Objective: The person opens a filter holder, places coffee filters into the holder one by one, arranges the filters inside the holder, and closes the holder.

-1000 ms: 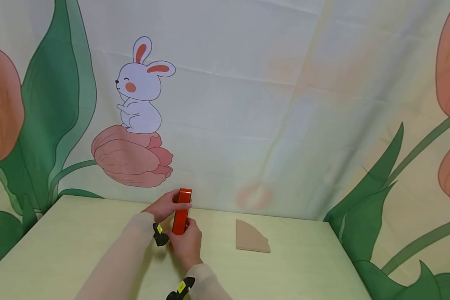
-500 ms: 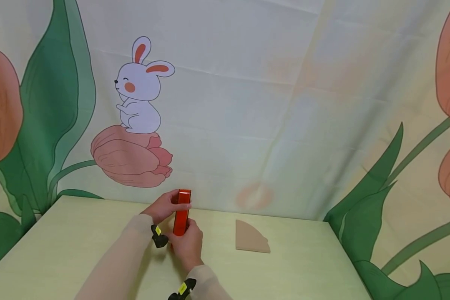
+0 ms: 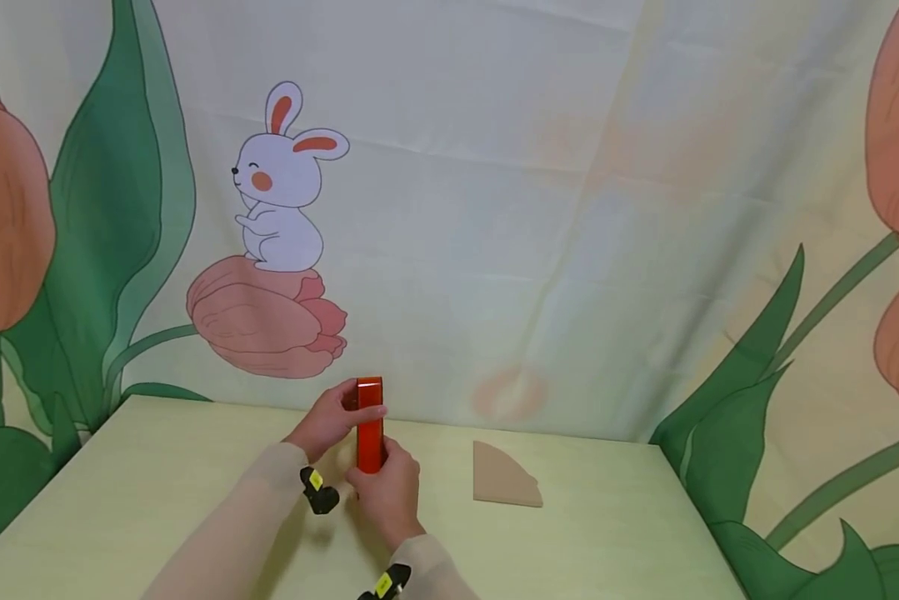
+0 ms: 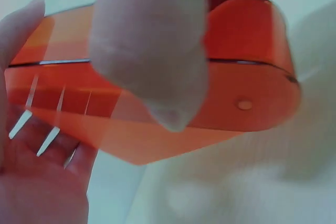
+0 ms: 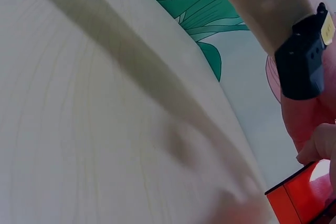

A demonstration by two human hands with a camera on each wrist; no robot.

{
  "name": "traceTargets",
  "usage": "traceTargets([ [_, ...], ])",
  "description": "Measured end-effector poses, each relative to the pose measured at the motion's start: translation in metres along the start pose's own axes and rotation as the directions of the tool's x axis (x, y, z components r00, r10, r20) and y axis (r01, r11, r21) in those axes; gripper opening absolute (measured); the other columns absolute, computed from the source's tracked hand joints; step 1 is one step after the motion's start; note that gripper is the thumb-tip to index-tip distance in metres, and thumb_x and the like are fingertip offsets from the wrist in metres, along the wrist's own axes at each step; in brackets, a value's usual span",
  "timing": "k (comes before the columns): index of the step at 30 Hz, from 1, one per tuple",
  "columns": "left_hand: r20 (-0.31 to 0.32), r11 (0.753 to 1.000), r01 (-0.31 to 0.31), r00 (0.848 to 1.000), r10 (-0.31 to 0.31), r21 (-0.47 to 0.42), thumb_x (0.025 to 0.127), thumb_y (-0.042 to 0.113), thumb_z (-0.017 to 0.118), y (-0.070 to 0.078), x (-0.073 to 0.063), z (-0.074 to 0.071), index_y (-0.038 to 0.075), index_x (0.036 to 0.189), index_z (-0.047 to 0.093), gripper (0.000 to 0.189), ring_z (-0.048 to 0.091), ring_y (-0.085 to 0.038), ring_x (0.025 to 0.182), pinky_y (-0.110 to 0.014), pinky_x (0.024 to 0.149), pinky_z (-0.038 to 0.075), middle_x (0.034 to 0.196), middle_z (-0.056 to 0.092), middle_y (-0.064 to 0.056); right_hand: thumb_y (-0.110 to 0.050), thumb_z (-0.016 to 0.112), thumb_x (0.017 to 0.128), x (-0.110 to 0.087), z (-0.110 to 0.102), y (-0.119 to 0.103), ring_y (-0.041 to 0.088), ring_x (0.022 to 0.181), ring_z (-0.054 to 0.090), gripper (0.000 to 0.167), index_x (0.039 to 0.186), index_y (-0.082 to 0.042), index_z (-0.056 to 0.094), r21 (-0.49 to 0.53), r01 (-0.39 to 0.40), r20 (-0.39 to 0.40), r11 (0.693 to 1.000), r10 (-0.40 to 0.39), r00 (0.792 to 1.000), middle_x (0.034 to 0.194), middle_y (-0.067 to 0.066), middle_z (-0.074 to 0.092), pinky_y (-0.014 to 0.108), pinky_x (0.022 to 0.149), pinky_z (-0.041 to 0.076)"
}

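Observation:
A long, glossy red-orange case (image 3: pixel 370 446) stands nearly upright between both hands in the head view. My left hand (image 3: pixel 329 423) grips its upper part, thumb laid across the front. Lower down, my right hand (image 3: pixel 392 492) holds the bottom end. Close up in the left wrist view, the red-orange case (image 4: pixel 252 93) has a rounded end, dark seams and a small round dot on its side. A left-hand digit crosses it, and right-hand fingers hold the other end. Only a corner of the red-orange case (image 5: pixel 299 198) shows in the right wrist view. Its exact kind is unclear.
On the pale yellow table (image 3: pixel 606 533), to the right of the hands, lies a flat tan quarter-circle piece (image 3: pixel 503 477). A cloth backdrop (image 3: pixel 449 250) with a rabbit and tulips hangs behind the table's far edge. A black camera is strapped to each wrist.
The lower end of the red-orange case has swung slightly right with my right hand, so the case stands straighter. The left hand keeps its grip near the top. The head view has shifted a little.

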State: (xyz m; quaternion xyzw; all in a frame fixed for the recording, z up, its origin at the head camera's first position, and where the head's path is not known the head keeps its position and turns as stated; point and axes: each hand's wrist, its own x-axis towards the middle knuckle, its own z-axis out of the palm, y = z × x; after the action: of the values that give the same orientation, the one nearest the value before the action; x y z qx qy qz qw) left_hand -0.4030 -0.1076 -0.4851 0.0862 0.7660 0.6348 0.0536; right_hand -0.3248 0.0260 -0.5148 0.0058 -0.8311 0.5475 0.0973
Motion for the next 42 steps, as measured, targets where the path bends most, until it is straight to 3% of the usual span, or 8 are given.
traceTargets([
  [7, -0.082, 1.0, -0.004, 0.997, 0.005, 0.011, 0.088, 0.044, 0.08, 0.008, -0.02, 0.01, 0.016, 0.142, 0.052, 0.067, 0.057, -0.032, 0.126, -0.053, 0.109, 0.049, 0.137, 0.062, -0.012, -0.015, 0.086, 0.081, -0.008, -0.016, 0.003, 0.018, 0.098, 0.068, 0.052, 0.13, -0.01, 0.068, -0.02, 0.017, 0.054, 1.0, -0.016, 0.998, 0.113, 0.001, 0.075, 0.042, 0.091, 0.062],
  [14, -0.116, 0.999, 0.034, 0.993, -0.031, 0.026, 0.088, 0.041, 0.081, 0.02, -0.045, 0.02, 0.016, 0.14, 0.053, 0.064, 0.06, -0.03, 0.121, -0.05, 0.104, 0.054, 0.133, 0.065, -0.01, -0.018, 0.086, 0.08, -0.016, -0.037, 0.008, 0.017, 0.094, 0.069, 0.042, 0.121, -0.013, 0.074, -0.018, 0.051, 0.115, 0.999, -0.049, 0.992, 0.107, 0.0, 0.077, 0.043, 0.092, 0.061],
  [25, -0.102, 0.999, 0.029, 0.994, -0.026, 0.029, 0.087, 0.041, 0.082, 0.026, -0.077, 0.037, 0.018, 0.14, 0.056, 0.063, 0.064, -0.025, 0.11, -0.04, 0.093, 0.06, 0.124, 0.069, -0.007, -0.019, 0.088, 0.079, -0.026, -0.075, 0.013, 0.014, 0.088, 0.069, 0.033, 0.11, -0.013, 0.078, -0.066, 0.11, 0.204, 0.992, -0.095, 0.974, 0.099, 0.0, 0.078, 0.039, 0.083, 0.064],
  [28, -0.067, 0.999, 0.013, 0.998, -0.009, 0.051, 0.085, 0.043, 0.083, 0.024, -0.083, 0.039, 0.02, 0.138, 0.057, 0.063, 0.065, -0.022, 0.108, -0.037, 0.091, 0.06, 0.12, 0.07, -0.004, -0.023, 0.089, 0.08, -0.027, -0.088, 0.014, 0.013, 0.086, 0.068, 0.032, 0.109, -0.013, 0.079, -0.065, 0.113, 0.254, 0.991, -0.093, 0.963, 0.097, 0.0, 0.078, 0.038, 0.081, 0.064],
  [32, 0.027, 0.994, -0.057, 0.998, 0.055, 0.095, 0.083, 0.039, 0.085, 0.021, -0.091, 0.038, 0.022, 0.138, 0.058, 0.063, 0.065, -0.021, 0.107, -0.038, 0.094, 0.059, 0.119, 0.071, -0.001, -0.022, 0.089, 0.079, -0.026, -0.109, 0.016, 0.014, 0.084, 0.068, 0.029, 0.106, -0.014, 0.079, -0.064, 0.122, 0.331, 0.99, -0.094, 0.939, 0.093, -0.001, 0.077, 0.033, 0.079, 0.063],
  [37, 0.168, 0.983, -0.157, 0.976, 0.14, 0.094, 0.083, 0.033, 0.087, 0.017, -0.101, 0.031, 0.02, 0.14, 0.057, 0.066, 0.067, -0.02, 0.111, -0.047, 0.104, 0.054, 0.124, 0.07, -0.001, -0.019, 0.089, 0.079, -0.025, -0.129, 0.017, 0.017, 0.083, 0.068, 0.028, 0.105, -0.017, 0.08, -0.054, 0.123, 0.421, 0.991, -0.089, 0.902, 0.092, -0.002, 0.077, 0.031, 0.078, 0.06],
  [42, 0.261, 0.983, -0.164, 0.955, 0.138, 0.081, 0.085, 0.03, 0.085, 0.017, -0.11, 0.028, 0.02, 0.141, 0.058, 0.063, 0.067, -0.02, 0.114, -0.05, 0.107, 0.052, 0.126, 0.07, 0.0, -0.016, 0.089, 0.078, -0.026, -0.146, 0.018, 0.019, 0.085, 0.068, 0.027, 0.104, -0.016, 0.079, -0.009, 0.094, 0.502, 0.996, -0.077, 0.862, 0.093, 0.0, 0.077, 0.03, 0.08, 0.059],
])
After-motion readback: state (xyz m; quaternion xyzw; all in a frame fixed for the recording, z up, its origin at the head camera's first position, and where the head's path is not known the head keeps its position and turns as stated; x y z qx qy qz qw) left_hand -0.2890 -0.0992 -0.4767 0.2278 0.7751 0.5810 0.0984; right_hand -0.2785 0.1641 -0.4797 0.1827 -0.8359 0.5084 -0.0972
